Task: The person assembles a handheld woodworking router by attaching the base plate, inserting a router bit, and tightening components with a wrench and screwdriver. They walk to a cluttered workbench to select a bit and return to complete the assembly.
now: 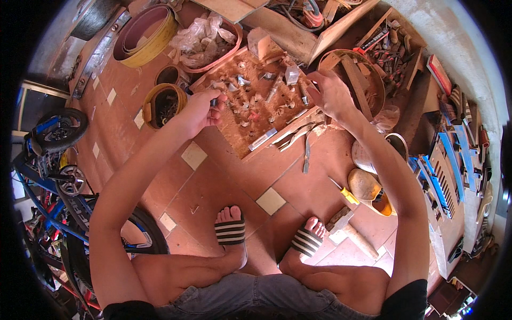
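My left hand (204, 113) is over the left edge of a brown wooden board (234, 130). Its fingers are curled round a small dark item, too little of which shows to name. My right hand (335, 95) hovers by the board's right edge, fingers apart, with nothing visible in them. Holes, scraps and small metal pieces cover the board. A clear plastic piece (292, 74) and a small metal piece (305, 100) lie nearest the right hand. A wood block (259, 44) stands at the far corner, and a pale flat strip (263, 138) lies along the near edge.
Behind the board are a basin of plastic bags (241, 38) and a tool-filled wooden box (412, 74). A yellow round tin (149, 114) stands left. A yellow screwdriver (349, 196) and a hammer (358, 240) lie near my right foot. A bicycle (69, 186) is far left.
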Demonstrator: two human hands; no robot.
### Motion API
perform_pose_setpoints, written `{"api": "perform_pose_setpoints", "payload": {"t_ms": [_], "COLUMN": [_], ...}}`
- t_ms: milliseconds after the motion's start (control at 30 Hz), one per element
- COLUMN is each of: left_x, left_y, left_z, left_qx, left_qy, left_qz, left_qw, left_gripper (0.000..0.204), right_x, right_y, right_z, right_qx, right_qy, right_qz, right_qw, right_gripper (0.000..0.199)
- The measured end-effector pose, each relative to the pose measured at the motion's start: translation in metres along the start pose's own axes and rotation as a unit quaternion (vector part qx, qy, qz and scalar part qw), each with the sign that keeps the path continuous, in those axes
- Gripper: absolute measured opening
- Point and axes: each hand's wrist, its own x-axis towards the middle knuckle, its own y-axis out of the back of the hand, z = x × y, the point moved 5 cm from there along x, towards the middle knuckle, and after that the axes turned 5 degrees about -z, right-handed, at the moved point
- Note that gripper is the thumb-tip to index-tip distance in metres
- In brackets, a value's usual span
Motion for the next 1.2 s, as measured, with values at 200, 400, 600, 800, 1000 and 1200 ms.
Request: {"api": "perform_pose_setpoints", "payload": {"t_ms": [200,400,600,800,1000,1200], "left_x": [0.0,-0.005,0.001,-0.001,0.005,0.006], "left_y": [0.005,0.009,0.004,0.004,0.007,0.013], "left_z": [0.002,0.003,0.002,0.002,0.0,-0.006], "left_qx": [-0.04,-0.074,-0.066,-0.074,-0.079,-0.076], "left_qy": [-0.021,-0.021,-0.026,-0.027,-0.026,-0.019], "left_qz": [-0.004,-0.003,-0.002,0.007,0.005,0.001], "left_qw": [0.999,0.997,0.997,0.997,0.997,0.997], "left_gripper": [0.021,0.018,0.019,0.018,0.017,0.018], "right_x": [-0.022,-0.026,-0.016,-0.024,-0.028,-0.017], "right_y": [-0.022,-0.032,-0.028,-0.013,-0.017,-0.028], "right_z": [0.028,0.055,0.083,0.079,0.102,0.076], "right_qx": [0.029,0.023,0.032,0.066,0.053,0.069], "right_qy": [-0.041,-0.11,-0.145,-0.193,-0.242,-0.223], "right_qz": [0.012,-0.012,0.006,0.008,-0.016,-0.06], "right_qw": [0.999,0.994,0.989,0.979,0.969,0.971], "right_gripper": [0.025,0.017,0.018,0.021,0.022,0.028]}}
